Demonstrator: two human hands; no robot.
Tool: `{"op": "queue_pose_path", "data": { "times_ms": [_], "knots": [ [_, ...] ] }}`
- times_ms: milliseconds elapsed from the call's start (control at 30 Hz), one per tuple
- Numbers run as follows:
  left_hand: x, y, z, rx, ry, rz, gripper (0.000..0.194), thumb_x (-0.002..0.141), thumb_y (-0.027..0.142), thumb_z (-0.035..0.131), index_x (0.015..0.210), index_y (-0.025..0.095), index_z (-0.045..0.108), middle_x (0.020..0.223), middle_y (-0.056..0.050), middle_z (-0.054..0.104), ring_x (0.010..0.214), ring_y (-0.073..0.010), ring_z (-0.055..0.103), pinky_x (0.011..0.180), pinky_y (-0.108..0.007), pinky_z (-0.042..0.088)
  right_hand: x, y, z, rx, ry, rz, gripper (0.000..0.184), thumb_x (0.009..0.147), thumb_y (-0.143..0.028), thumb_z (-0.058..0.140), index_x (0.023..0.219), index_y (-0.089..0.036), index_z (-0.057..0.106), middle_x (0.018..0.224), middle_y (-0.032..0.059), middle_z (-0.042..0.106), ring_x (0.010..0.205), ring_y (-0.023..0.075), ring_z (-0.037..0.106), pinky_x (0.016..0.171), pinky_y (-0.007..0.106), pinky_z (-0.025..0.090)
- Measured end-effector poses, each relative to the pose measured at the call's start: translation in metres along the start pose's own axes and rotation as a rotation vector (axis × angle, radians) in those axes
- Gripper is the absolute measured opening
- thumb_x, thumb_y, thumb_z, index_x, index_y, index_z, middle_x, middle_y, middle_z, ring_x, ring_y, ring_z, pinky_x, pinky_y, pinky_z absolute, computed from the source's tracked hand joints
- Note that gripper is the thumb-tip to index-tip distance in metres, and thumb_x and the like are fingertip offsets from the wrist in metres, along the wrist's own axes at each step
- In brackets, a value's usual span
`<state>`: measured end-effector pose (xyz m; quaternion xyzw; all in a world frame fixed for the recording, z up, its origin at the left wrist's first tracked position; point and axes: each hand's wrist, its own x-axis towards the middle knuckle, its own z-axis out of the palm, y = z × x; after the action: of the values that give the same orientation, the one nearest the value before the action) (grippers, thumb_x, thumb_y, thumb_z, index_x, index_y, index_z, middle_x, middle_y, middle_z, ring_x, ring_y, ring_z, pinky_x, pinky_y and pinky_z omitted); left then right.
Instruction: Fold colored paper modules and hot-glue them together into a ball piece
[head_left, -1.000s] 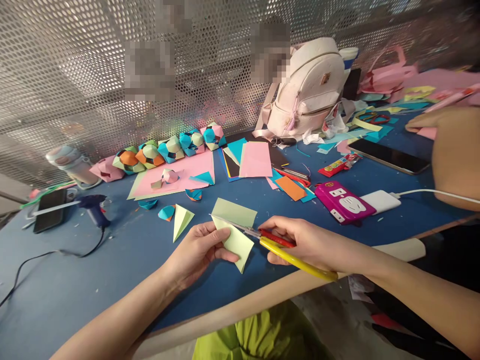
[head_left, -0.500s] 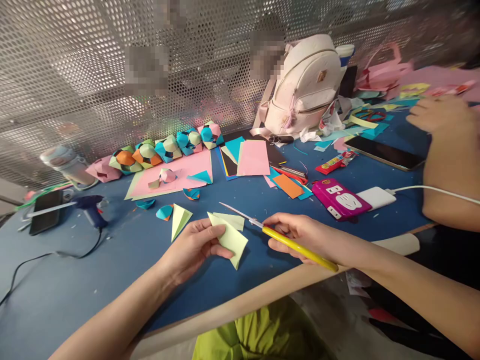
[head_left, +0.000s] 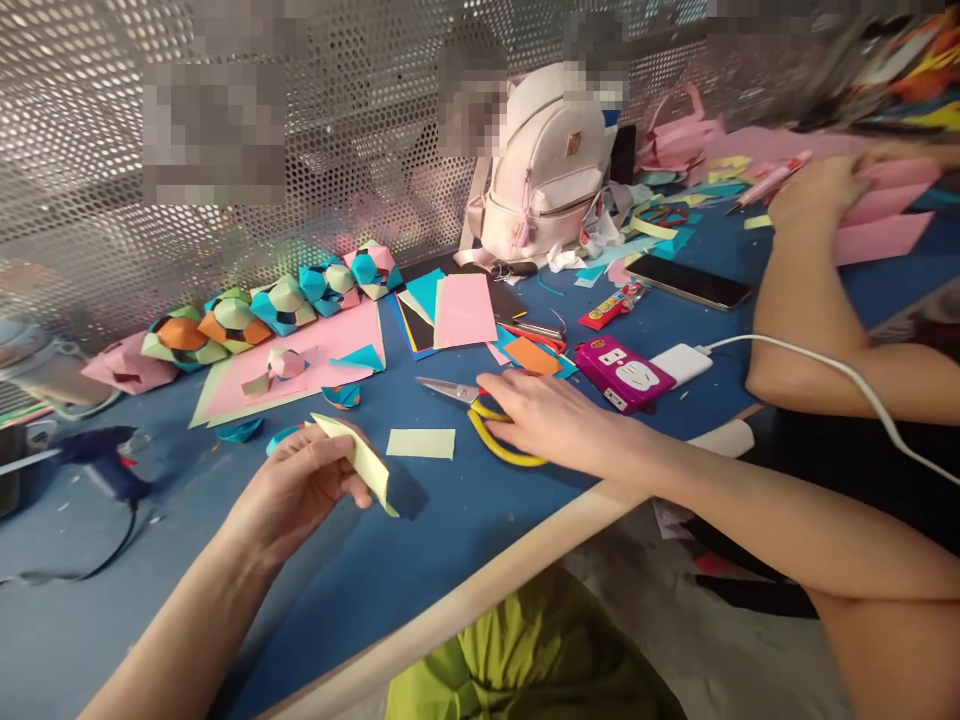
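A folded pale green sheet of paper [head_left: 367, 470] is pinched between the thumb and fingers of my left hand [head_left: 304, 480]. Its free edge points down to the right. My right hand [head_left: 551, 415] reaches over the scissors [head_left: 499, 440], fingers closed about the handles, which are yellow with a bit of red. The blades point left, low over the table, slightly parted. Between my hands a pale green paper strip [head_left: 421, 443] lies flat. Partly behind my left hand is a small blue folded piece [head_left: 283, 437]; another blue piece [head_left: 240, 431] sits to its left.
Folded paper balls [head_left: 285, 303] line the back beside pink sheets [head_left: 352, 345]. A glue gun [head_left: 109, 460] lies left. To the right are a magenta power socket [head_left: 624, 376] with a white cable, a phone [head_left: 688, 281], a backpack [head_left: 555, 170] and another person's arm [head_left: 802, 290].
The scissors have been lowered toward the table and turned, moving away from the paper. My left hand has drawn left with the folded paper, leaving the strip uncovered. The view has swung right.
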<state>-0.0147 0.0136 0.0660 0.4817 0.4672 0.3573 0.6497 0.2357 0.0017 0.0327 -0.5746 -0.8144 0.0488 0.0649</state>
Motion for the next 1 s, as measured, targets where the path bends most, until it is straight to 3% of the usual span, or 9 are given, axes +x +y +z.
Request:
{"op": "queue_pose_path", "data": {
  "times_ms": [233, 333, 467, 600, 767, 867, 900, 1000],
  "knots": [
    [0.001, -0.007, 0.004, -0.013, -0.025, -0.053, 0.014, 0.06, 0.023, 0.078, 0.059, 0.011, 0.07, 0.056, -0.007, 0.07, 0.044, -0.0162, 0.062, 0.04, -0.023, 0.051, 0.019, 0.006, 0.006, -0.257, -0.049, 0.025, 0.033, 0.091, -0.008, 0.037, 0.113, -0.001, 0.059, 0.109, 0.0257, 0.063, 0.099, 0.035, 0.062, 0.064, 0.036, 0.048],
    [0.001, -0.009, 0.004, 0.0, -0.039, -0.05, 0.015, 0.06, 0.024, 0.078, 0.06, 0.011, 0.071, 0.056, -0.007, 0.07, 0.045, -0.0166, 0.062, 0.041, -0.023, 0.052, 0.021, -0.007, 0.002, -0.253, -0.031, -0.075, 0.032, 0.087, -0.002, 0.037, 0.102, -0.004, 0.065, 0.102, 0.0215, 0.064, 0.105, 0.0361, 0.058, 0.071, 0.039, 0.049],
    [0.003, -0.012, 0.003, 0.006, -0.024, -0.071, 0.015, 0.059, 0.024, 0.08, 0.063, 0.012, 0.072, 0.057, -0.006, 0.07, 0.043, -0.0167, 0.062, 0.042, -0.024, 0.053, 0.029, -0.034, 0.003, -0.078, -0.071, -0.392, 0.025, 0.095, -0.024, 0.045, 0.1, -0.01, 0.064, 0.099, 0.0152, 0.064, 0.097, 0.0299, 0.059, 0.071, 0.038, 0.05],
    [0.005, -0.015, 0.002, 0.016, -0.024, -0.08, 0.015, 0.061, 0.025, 0.079, 0.063, 0.013, 0.071, 0.058, -0.006, 0.071, 0.043, -0.0159, 0.062, 0.042, -0.023, 0.052, 0.042, -0.051, 0.013, -0.119, -0.198, -0.437, 0.024, 0.09, -0.005, 0.042, 0.089, -0.011, 0.065, 0.1, 0.0159, 0.061, 0.099, 0.0291, 0.056, 0.063, 0.032, 0.047],
    [0.008, -0.019, 0.001, -0.014, -0.038, -0.098, 0.017, 0.061, 0.026, 0.081, 0.064, 0.012, 0.071, 0.059, -0.006, 0.07, 0.045, -0.0158, 0.063, 0.044, -0.024, 0.053, 0.05, -0.046, 0.016, -0.14, -0.136, -0.498, 0.024, 0.086, -0.001, 0.045, 0.095, -0.012, 0.064, 0.097, 0.014, 0.063, 0.089, 0.0247, 0.06, 0.065, 0.031, 0.047],
    [0.011, -0.024, 0.0, -0.065, -0.017, -0.116, 0.02, 0.062, 0.026, 0.081, 0.064, 0.011, 0.069, 0.058, -0.006, 0.069, 0.044, -0.0155, 0.063, 0.044, -0.024, 0.055, 0.05, -0.029, 0.003, -0.111, -0.05, -0.402, 0.024, 0.087, -0.005, 0.046, 0.101, -0.012, 0.064, 0.097, 0.011, 0.067, 0.089, 0.0222, 0.062, 0.067, 0.03, 0.047],
    [0.012, -0.026, 0.0, -0.089, 0.005, -0.116, 0.019, 0.063, 0.025, 0.081, 0.064, 0.011, 0.068, 0.059, -0.005, 0.069, 0.044, -0.0154, 0.063, 0.045, -0.023, 0.055, 0.049, -0.02, -0.003, -0.119, 0.048, -0.317, 0.027, 0.088, -0.004, 0.043, 0.103, -0.013, 0.064, 0.101, 0.0106, 0.067, 0.094, 0.0226, 0.062, 0.07, 0.03, 0.047],
    [0.015, -0.033, 0.001, -0.176, 0.1, -0.099, 0.016, 0.068, 0.019, 0.077, 0.063, 0.011, 0.064, 0.059, -0.003, 0.066, 0.048, -0.0144, 0.065, 0.049, -0.022, 0.057, 0.051, 0.016, -0.02, -0.161, 0.125, -0.135, 0.031, 0.086, -0.003, 0.042, 0.109, -0.007, 0.063, 0.107, 0.0195, 0.066, 0.096, 0.0286, 0.064, 0.073, 0.035, 0.047]
  ]
}}
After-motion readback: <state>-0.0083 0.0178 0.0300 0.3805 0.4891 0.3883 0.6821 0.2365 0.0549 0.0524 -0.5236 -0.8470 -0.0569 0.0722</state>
